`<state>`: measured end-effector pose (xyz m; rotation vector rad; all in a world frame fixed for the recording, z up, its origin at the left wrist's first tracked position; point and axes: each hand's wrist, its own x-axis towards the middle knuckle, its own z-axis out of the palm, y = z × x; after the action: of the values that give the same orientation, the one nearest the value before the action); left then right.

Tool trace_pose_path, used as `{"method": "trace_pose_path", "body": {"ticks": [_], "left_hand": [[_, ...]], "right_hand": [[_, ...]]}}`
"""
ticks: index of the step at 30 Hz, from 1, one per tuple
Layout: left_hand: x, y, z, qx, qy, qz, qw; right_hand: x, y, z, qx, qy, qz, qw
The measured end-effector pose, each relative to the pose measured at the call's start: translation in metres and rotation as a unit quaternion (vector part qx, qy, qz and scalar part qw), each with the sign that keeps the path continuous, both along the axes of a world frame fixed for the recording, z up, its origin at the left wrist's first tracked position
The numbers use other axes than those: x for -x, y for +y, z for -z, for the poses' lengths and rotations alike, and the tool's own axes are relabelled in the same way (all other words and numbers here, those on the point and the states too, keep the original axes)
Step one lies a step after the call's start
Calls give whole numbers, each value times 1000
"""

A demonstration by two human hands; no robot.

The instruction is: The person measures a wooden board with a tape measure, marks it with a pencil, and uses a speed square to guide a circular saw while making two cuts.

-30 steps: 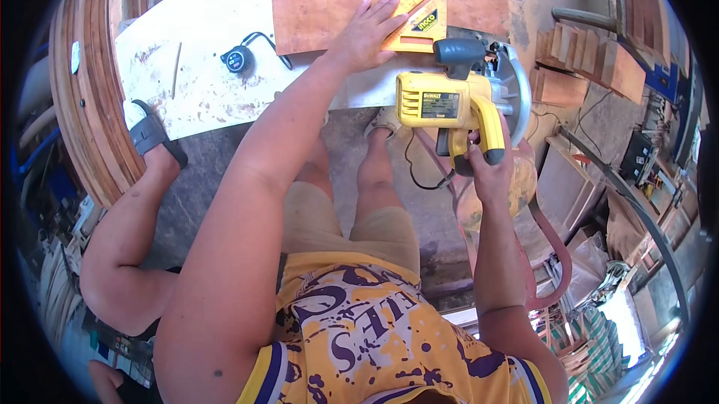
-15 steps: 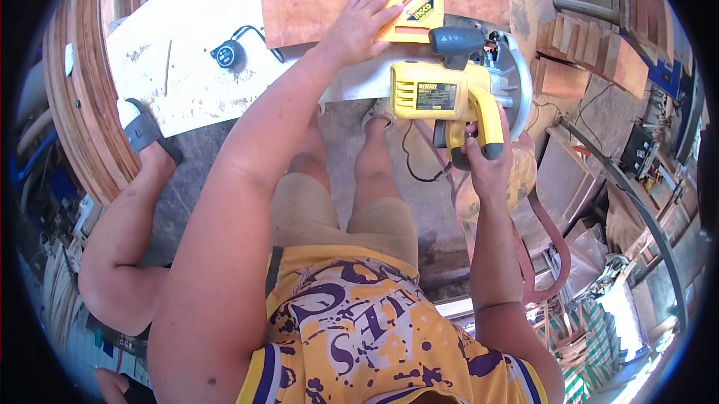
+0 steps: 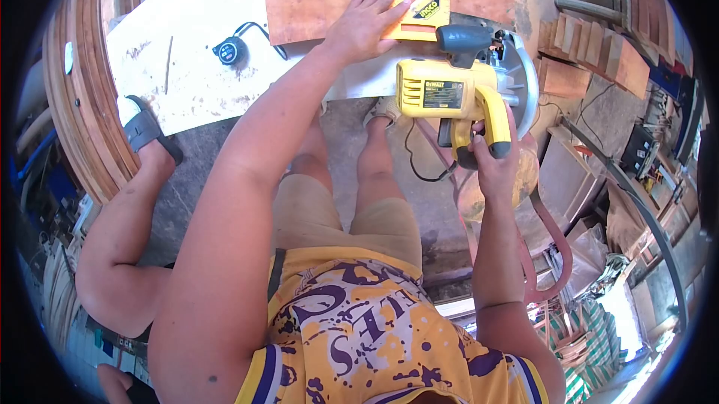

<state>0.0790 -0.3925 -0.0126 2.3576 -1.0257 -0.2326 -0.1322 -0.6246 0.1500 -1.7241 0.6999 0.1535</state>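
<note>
A reddish-brown board (image 3: 322, 1) lies on a white sheet. On it rests a yellow triangular speed square (image 3: 421, 1) marked INGCO. My left hand (image 3: 365, 20) lies over the board with fingers stretched out, the forefinger and thumb against the square's left side. My right hand (image 3: 490, 151) is wrapped round the rear handle of a yellow DeWalt circular saw (image 3: 442, 89). The saw sits at the board's near edge, its dark front handle (image 3: 466, 38) just below the square. Its blade is hidden from this angle.
A tape measure (image 3: 231, 50) with a strap and a thin stick (image 3: 168, 65) lie on the white sheet (image 3: 202, 11). Another person's sandalled foot (image 3: 146, 134) is at its left edge. Long planks (image 3: 93, 104) stand left, stacked wood pieces (image 3: 592, 44) right. A dark cord (image 3: 419, 172) hangs below the saw.
Everything near the hands appears shifted slightly right and a little up in view. The saw and square keep about the same position relative to the board.
</note>
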Motion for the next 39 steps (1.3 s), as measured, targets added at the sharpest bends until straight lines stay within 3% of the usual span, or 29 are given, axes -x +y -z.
{"method": "trace_pose_path", "body": {"ticks": [15,20,27,29,32,39], "left_hand": [[-12,0,-13,-76,-31,28,996],[-29,-4,-39,-211,-27,81,974],[-19,5,0,-39,-22,41,998],[-11,5,1,31,-12,-15,999],[2,10,-4,-27,-23,-58,998],[-3,14,-19,-88,-70,-35,993]], "right_hand": [[-6,1,-7,-39,16,12,999],[-6,2,-7,-41,17,13,999],[-5,1,-6,-14,28,7,999],[-5,1,-5,-10,37,11,999],[-5,2,-7,-20,38,19,999],[-6,4,-9,-20,35,20,999]]}}
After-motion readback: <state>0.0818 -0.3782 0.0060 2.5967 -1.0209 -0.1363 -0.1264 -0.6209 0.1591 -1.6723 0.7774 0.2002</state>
